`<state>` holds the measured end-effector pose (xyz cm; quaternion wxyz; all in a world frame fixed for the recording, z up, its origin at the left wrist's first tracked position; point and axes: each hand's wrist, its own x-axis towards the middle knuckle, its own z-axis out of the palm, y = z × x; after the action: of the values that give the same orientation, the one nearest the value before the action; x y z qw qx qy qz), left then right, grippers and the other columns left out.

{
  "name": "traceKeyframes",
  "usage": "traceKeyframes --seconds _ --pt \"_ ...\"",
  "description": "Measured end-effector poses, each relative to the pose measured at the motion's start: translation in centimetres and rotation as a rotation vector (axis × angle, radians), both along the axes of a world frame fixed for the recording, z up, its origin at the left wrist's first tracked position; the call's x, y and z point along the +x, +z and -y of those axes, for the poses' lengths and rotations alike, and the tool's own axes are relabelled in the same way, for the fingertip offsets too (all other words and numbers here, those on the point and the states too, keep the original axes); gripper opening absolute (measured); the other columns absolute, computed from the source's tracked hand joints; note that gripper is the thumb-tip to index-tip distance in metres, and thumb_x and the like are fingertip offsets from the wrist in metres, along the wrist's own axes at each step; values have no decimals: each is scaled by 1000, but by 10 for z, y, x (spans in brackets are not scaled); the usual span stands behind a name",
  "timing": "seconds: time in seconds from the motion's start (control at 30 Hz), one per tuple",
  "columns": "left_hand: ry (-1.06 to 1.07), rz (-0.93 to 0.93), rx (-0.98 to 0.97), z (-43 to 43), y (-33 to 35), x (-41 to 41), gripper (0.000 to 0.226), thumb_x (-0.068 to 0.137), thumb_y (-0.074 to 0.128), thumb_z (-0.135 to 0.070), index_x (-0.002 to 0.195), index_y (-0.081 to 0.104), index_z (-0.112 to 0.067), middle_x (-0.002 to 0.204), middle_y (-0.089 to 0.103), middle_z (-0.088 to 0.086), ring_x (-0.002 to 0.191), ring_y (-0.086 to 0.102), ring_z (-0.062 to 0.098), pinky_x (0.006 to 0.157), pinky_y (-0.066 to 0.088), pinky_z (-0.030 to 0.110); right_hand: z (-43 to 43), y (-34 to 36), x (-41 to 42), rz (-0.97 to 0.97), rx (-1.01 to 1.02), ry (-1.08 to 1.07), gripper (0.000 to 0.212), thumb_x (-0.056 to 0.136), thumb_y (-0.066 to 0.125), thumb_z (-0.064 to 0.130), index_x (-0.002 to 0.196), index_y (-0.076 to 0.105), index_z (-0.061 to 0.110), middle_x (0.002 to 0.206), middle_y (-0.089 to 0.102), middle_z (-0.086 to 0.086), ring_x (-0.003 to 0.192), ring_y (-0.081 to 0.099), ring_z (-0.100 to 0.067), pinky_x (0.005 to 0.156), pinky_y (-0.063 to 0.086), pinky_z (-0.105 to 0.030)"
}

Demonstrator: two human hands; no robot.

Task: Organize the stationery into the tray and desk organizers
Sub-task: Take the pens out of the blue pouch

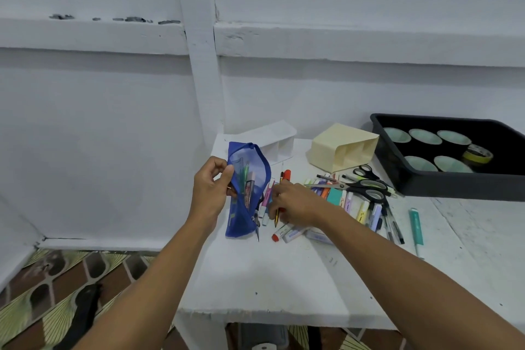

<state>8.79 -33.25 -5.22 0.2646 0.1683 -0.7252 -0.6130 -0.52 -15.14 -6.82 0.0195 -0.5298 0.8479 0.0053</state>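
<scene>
My left hand point(211, 189) grips a blue mesh pencil pouch point(247, 187) by its open edge, holding it upright above the table's left side; a few items show inside it. My right hand point(295, 203) reaches over a yellow-black pencil point(277, 216) beside the pouch, its fingers curled down onto the loose pens and markers. A heap of highlighters, pens and two black scissors point(366, 187) lies to the right. A cream desk organizer point(343, 148) and a white organizer point(277, 139) lie tipped on their sides at the back. The black tray point(454, 187) stands at the right.
The tray holds several round cups point(426, 136) and a yellow tape roll point(478, 153). A teal pen point(416, 226) lies alone on the white table point(270, 278). The wall is close behind; patterned floor lies left of the table's edge.
</scene>
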Motion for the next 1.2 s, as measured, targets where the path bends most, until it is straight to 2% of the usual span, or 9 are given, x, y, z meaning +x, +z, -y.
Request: traceKeyframes --seconds 0.1,0.2,0.4,0.57,0.7,0.87,0.97,1.07,1.2 --pt "-3 2 2 -4 1 -1 18 97 54 -23 89 52 -7 95 68 4 80 69 20 53 56 31 -1 -2 -2 -42 -66 40 18 84 67 15 99 71 25 100 58 0 96 45 -19 73 42 -34" --pt "-11 -2 -3 -5 1 -2 19 98 53 -24 90 52 -6 94 68 3 79 69 17 55 58 33 -7 4 -4 57 -294 -53 15 89 63 13 102 67 18 102 61 -1 95 49 -18 77 43 -34" --pt "-20 14 -1 -14 2 -8 18 98 54 -26 87 52 -12 94 68 2 75 68 18 59 58 42 -19 58 -5 283 -1158 -488 6 92 61 11 97 61 15 86 62 9 78 56 1 69 45 -14" --pt "-58 -11 13 -28 8 -12 16 98 53 -25 85 53 -15 99 67 2 78 67 17 52 54 29 -21 110 -1 387 -1513 -530 6 90 64 13 95 66 13 83 67 -3 75 62 -17 70 53 -23" --pt "-89 -36 14 -44 16 -15 16 98 53 -22 85 53 -14 98 67 3 70 63 16 51 50 26 -14 111 2 544 -1355 -590 7 87 69 11 94 68 11 78 72 -6 65 67 -14 66 54 -25" --pt "-159 -81 14 -61 25 -15 16 98 54 -22 85 52 -11 94 68 7 76 64 22 54 50 28 -11 89 6 500 -1174 -643 13 84 71 13 93 62 14 66 71 -4 57 68 -9 56 54 -24" --pt "-208 -109 28 -67 27 -15 16 98 54 -19 85 51 -9 93 66 14 65 61 21 50 48 25 -15 83 9 483 -1026 -576 6 87 70 12 93 71 13 76 74 -5 60 68 -8 57 50 -16" --pt "-222 -114 42 -72 28 -15 17 98 54 -18 84 51 -10 95 66 15 61 61 19 49 48 24 -30 80 8 435 -796 -494 17 93 62 10 104 75 12 86 72 3 70 67 -3 65 50 -9" --pt "-200 -83 47 -78 26 -18 19 98 55 -23 87 50 -9 97 68 8 79 68 23 52 52 29 -69 80 -3 480 -883 -587 28 97 50 2 109 72 13 95 73 1 66 62 -2 58 49 -12"
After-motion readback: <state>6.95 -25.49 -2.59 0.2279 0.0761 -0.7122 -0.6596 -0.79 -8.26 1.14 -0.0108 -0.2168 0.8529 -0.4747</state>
